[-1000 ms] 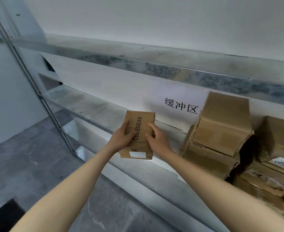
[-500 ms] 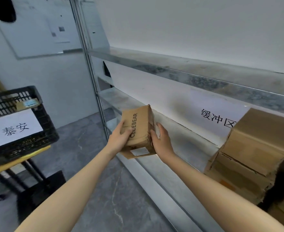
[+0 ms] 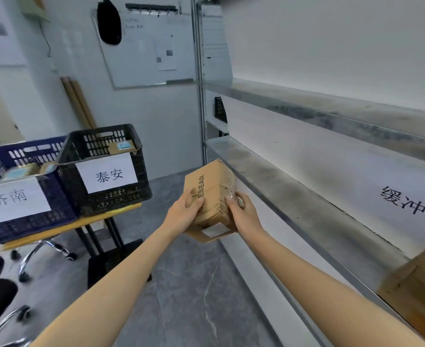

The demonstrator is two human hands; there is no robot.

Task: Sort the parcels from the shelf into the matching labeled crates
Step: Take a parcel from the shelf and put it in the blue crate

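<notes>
Both left hand (image 3: 184, 209) and right hand (image 3: 244, 214) clasp a brown cardboard parcel (image 3: 212, 189); blue plastic crate (image 3: 18, 230), black plastic crate (image 3: 121, 197) part-filled; brown carton (image 3: 418, 293) waits shelved.

The left hand (image 3: 184, 212) and right hand (image 3: 244, 214) grip a brown cardboard parcel (image 3: 212, 194) from either side, in the air just in front of the metal shelf (image 3: 281, 191). To the left, a black crate (image 3: 101, 140) labeled 泰安 and a blue crate (image 3: 18, 222) labeled 济南 sit side by side on a yellow worktop (image 3: 93, 219). Another parcel (image 3: 417, 296) lies on the shelf at far right.
</notes>
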